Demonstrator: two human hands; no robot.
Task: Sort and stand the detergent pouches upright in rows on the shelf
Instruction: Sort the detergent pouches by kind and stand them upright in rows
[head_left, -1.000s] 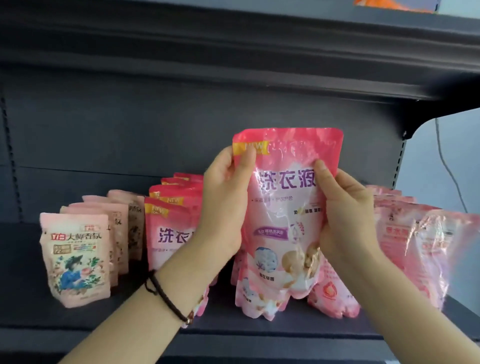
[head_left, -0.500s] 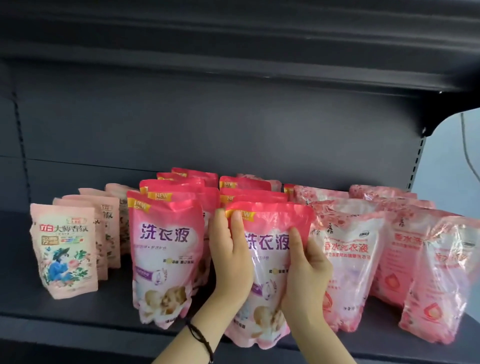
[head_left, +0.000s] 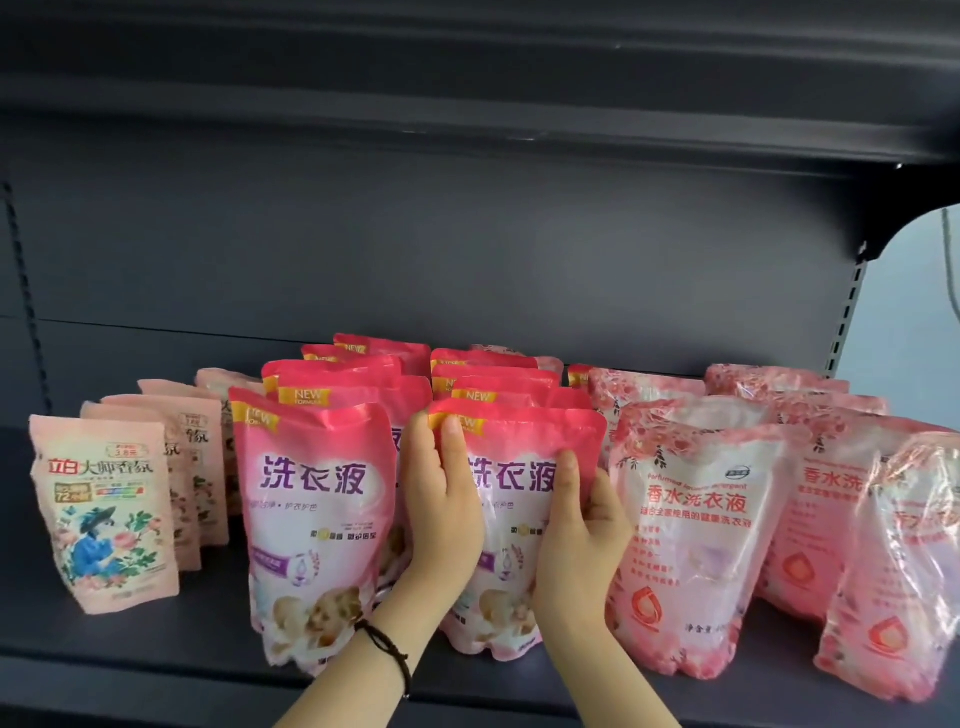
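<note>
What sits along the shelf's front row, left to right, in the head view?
pale pink pouch → standing bright pink pouch → left grip → held bright pink pouch, gripped at both edges → right grip → rose-print pouch → rightmost rose-print pouch

Left hand (head_left: 441, 514), right hand (head_left: 576, 535), fingers apparently curled.

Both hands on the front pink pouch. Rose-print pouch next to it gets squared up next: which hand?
Right hand, probably. It grips the right edge of the pink pouch, directly beside the rose-print pouch. The left hand holds the left edge and would have to cross over the right.
</note>
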